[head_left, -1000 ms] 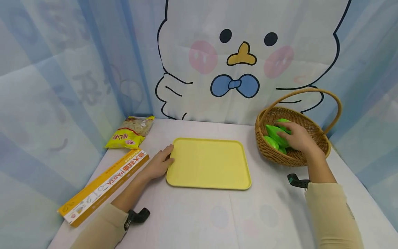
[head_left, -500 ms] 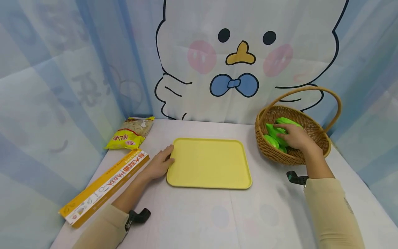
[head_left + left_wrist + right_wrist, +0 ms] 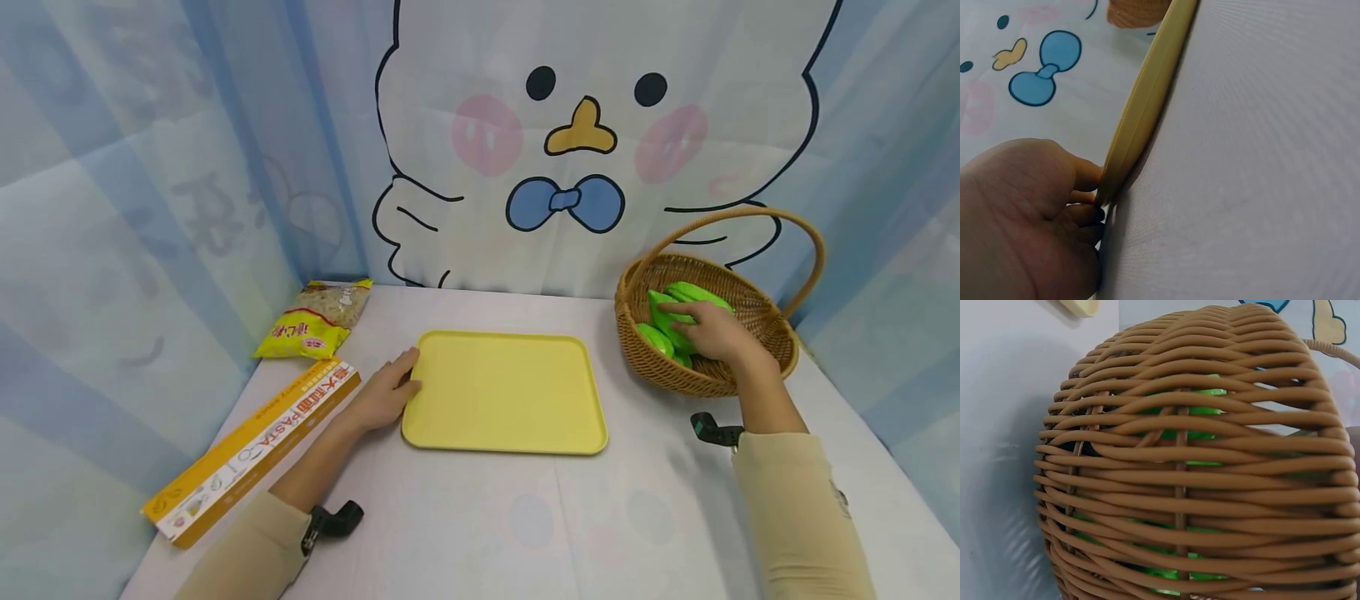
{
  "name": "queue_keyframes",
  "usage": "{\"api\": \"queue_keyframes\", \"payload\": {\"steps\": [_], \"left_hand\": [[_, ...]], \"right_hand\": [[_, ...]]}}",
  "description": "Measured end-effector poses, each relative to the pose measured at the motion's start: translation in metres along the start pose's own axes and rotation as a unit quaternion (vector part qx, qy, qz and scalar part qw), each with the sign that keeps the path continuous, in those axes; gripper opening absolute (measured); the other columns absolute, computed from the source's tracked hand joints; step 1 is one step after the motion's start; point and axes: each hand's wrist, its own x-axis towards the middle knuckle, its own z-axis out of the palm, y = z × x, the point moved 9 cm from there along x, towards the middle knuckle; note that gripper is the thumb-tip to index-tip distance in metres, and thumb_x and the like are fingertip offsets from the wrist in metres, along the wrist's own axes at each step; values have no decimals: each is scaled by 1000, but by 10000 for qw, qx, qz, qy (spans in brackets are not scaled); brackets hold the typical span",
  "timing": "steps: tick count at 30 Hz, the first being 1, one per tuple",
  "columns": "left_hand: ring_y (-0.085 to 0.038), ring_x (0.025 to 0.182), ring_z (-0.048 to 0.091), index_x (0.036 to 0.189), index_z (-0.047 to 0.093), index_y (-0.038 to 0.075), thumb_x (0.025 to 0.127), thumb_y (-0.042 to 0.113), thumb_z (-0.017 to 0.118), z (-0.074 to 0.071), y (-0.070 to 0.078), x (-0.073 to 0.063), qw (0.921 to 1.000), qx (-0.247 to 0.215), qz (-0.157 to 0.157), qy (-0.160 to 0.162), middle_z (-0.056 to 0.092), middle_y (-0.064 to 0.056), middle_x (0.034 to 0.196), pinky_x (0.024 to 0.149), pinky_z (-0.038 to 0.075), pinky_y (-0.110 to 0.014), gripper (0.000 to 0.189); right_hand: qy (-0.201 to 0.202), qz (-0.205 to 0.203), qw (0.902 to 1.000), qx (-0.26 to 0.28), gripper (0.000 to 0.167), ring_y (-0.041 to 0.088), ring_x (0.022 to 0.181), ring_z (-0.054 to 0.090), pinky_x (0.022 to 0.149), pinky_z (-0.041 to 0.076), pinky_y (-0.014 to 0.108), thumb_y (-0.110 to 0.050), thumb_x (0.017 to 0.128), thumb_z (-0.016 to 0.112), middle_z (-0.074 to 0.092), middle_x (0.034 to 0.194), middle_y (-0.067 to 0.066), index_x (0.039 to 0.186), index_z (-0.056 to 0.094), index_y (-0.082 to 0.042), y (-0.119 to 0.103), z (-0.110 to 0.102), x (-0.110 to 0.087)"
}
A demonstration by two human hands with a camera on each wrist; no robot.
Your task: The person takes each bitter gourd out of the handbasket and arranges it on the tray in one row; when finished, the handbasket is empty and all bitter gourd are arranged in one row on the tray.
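In the head view, a yellow rectangular tray lies flat on the table. My left hand rests at its left edge, thumb and fingertips touching the rim; the left wrist view shows that hand against the tray's side. My right hand reaches into a brown wicker basket at the right. Its fingers curl over a glossy bright green packet, its kind unclear. More green pieces lie around it. Through the weave of the basket, the right wrist view shows only bits of green.
A long orange and white pasta box lies slanted at the left. Behind it sits a yellow and clear food bag. The basket's tall arched handle rises above the right hand. Patterned curtains close off the back and sides.
The right hand's fingers have sunk further among the green pieces, and the green packet under them has shifted slightly right. The left hand and tray have stayed in place.
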Motion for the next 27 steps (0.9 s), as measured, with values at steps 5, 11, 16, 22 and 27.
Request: {"api": "queue_keyframes", "payload": {"steps": [5, 11, 16, 22, 27], "left_hand": [[-35, 162, 13, 164, 20, -4, 111, 16, 44, -1, -2, 0, 10000, 3, -33, 25, 17, -22, 172, 133, 4, -53, 62], [-36, 162, 12, 163, 20, -4, 110, 15, 44, -1, -1, 0, 10000, -4, 24, 50, 17, -22, 172, 133, 3, -53, 61], [-35, 162, 13, 163, 20, -4, 110, 15, 45, -1, -1, 1, 10000, 52, 22, 64, 18, -22, 172, 133, 4, -52, 61], [-35, 162, 13, 164, 20, -3, 111, 17, 44, -1, -2, 2, 10000, 68, -33, 27, 18, -21, 172, 133, 4, -53, 61], [-35, 162, 13, 164, 20, -2, 111, 16, 45, 0, -1, 1, 9999, 97, -48, 12, 18, -21, 172, 133, 4, -52, 62]], "right_hand": [[287, -142, 9992, 244, 54, 24, 68, 52, 64, 46, 37, -13, 108, 55, 65, 114, 35, 159, 40, -6, -1, -7, -6], [852, 49, 9943, 632, 58, 33, 83, 50, 61, 42, 39, -30, 110, 53, 51, 99, 24, 164, 35, -17, -1, -20, -25], [1330, -8, 9835, 1226, 62, 47, 131, 37, 81, 42, 42, -41, 108, 53, 32, 155, 30, 165, 29, -31, -12, -32, -45], [1935, -104, 9647, 1780, 60, 34, 132, 39, 82, 42, 26, -41, 105, 59, 37, 158, 18, 160, 34, -41, -24, -40, -63], [2191, -523, 9552, 1920, 58, 13, 122, 44, 78, 44, 13, -31, 103, 67, 48, 144, -6, 157, 45, -38, -39, -40, -71]]}}
